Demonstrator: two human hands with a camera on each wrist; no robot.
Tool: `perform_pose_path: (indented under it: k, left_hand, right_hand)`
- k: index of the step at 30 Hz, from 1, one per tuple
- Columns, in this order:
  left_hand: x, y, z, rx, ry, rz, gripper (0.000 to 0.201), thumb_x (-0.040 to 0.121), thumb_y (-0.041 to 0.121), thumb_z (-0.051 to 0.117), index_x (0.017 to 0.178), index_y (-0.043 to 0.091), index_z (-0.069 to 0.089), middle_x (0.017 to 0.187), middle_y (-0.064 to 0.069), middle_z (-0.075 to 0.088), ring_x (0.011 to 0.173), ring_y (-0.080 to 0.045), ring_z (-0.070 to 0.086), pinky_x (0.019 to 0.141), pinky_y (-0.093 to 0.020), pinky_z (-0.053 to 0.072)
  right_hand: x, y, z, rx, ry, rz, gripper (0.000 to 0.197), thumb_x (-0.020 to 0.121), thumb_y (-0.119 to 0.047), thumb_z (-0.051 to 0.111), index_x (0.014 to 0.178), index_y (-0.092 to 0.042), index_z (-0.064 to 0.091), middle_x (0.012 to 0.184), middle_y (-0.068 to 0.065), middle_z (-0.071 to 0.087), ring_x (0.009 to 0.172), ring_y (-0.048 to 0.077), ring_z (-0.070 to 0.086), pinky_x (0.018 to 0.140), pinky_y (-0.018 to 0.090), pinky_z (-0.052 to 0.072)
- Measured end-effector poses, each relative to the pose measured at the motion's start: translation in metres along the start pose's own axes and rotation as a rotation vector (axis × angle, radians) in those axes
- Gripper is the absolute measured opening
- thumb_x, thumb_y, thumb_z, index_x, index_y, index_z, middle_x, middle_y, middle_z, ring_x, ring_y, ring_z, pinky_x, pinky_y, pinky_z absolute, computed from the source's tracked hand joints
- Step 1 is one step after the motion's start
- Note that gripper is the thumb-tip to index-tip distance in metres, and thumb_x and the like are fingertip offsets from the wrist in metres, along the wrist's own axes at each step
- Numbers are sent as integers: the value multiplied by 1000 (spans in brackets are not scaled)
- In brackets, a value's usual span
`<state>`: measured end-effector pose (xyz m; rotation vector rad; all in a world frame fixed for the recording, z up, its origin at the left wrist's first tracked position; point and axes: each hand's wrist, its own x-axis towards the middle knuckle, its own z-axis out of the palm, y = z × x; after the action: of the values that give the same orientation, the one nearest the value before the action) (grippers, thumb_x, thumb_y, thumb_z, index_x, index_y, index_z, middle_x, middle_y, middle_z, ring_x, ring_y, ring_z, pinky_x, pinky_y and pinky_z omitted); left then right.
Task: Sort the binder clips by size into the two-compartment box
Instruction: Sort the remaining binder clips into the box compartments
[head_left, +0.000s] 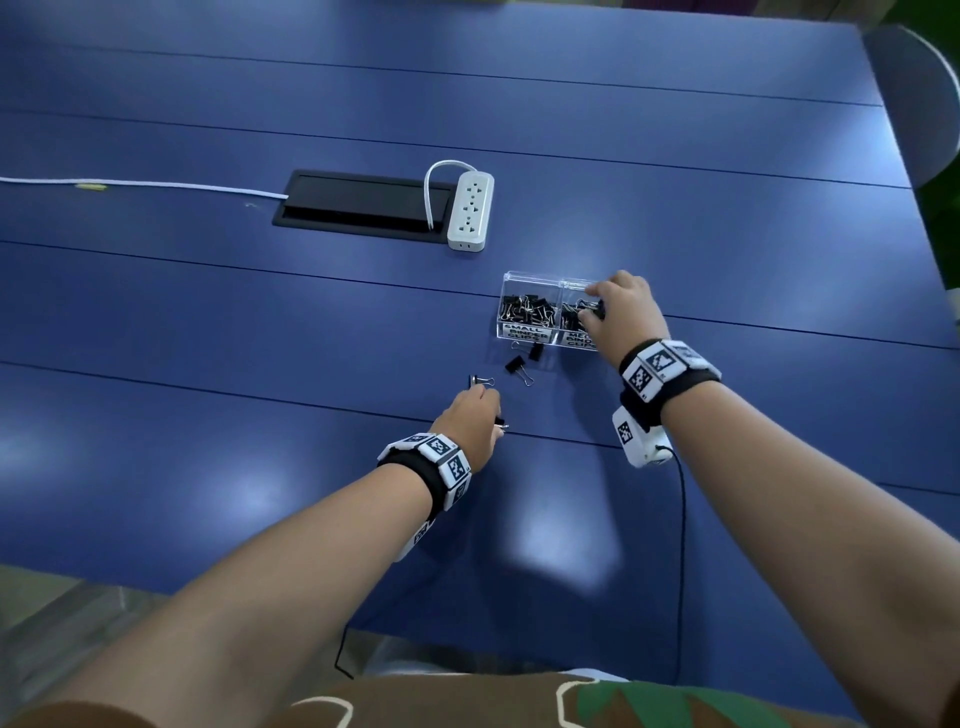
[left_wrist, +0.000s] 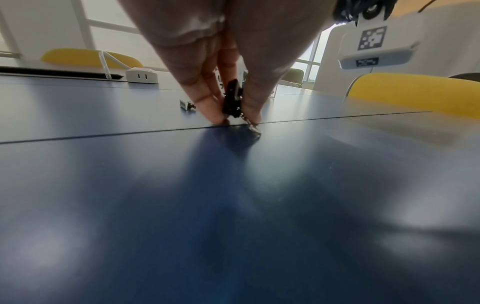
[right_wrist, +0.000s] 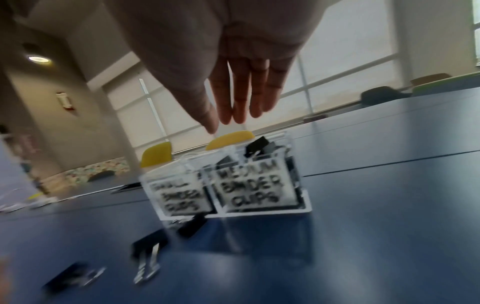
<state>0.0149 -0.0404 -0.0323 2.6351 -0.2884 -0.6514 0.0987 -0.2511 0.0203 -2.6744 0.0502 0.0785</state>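
The left hand (head_left: 470, 423) is low on the tabletop (head_left: 208, 338), toward its near edge, with its fingers (left_wrist: 205, 102) pinched narrow around a black binder clip (left_wrist: 232, 98) whose wire handles touch the surface. This looks like the pick-up half of a sorting step. Next the clip has to be lifted clear and judged for size, then carried toward the far right into the matching compartment.

Just beyond that hand lie three more loose clips (head_left: 522, 366), between it and the clear two-compartment box (head_left: 524, 332), so several remain to sort. The box stands well inside the tabletop, far from any edge; both halves already hold many clips, labelled small on the left and medium on the right.

The right hand (head_left: 623, 312) hovers over the medium compartment (right_wrist: 255, 183), fingers straight and holding nothing, with a clip (right_wrist: 257, 145) lying on the heap below them.

The route from left hand to box crosses the loose clips. Bare tabletop lies to the left and near side.
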Motion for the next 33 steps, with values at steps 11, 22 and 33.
perform_pose_path:
  k: [11,22,33]
  left_hand:
    - [23,12,-51,-218,184,-22,10,82,17,66,92,21,64,93,2,58,83,-17,55,81,-30,49]
    - [95,97,-72,-346,274,89,7,79,15,71,86,16,70,73,3,57,73,-15,52,71,-23,43]
    - [124,96,-41,334,174,217,34,91,16,54,124,12,55,129,-5,51,119,-29,42,99,-37,39]
  right_hand:
    - [-26,-4,71,-120,-342,-120,30,84,3,46,111,-2,59,125,9,44,116,31,49,92,40,49]
    - [-65,31,51,171,-98,65,15,80,-7,57,93,-3,65,102,15,59,100,30,54,83,34,45]
    - [-7,46,-4,252,112,88,9,80,-12,66,83,-4,64,93,11,61,88,23,55,76,22,37]
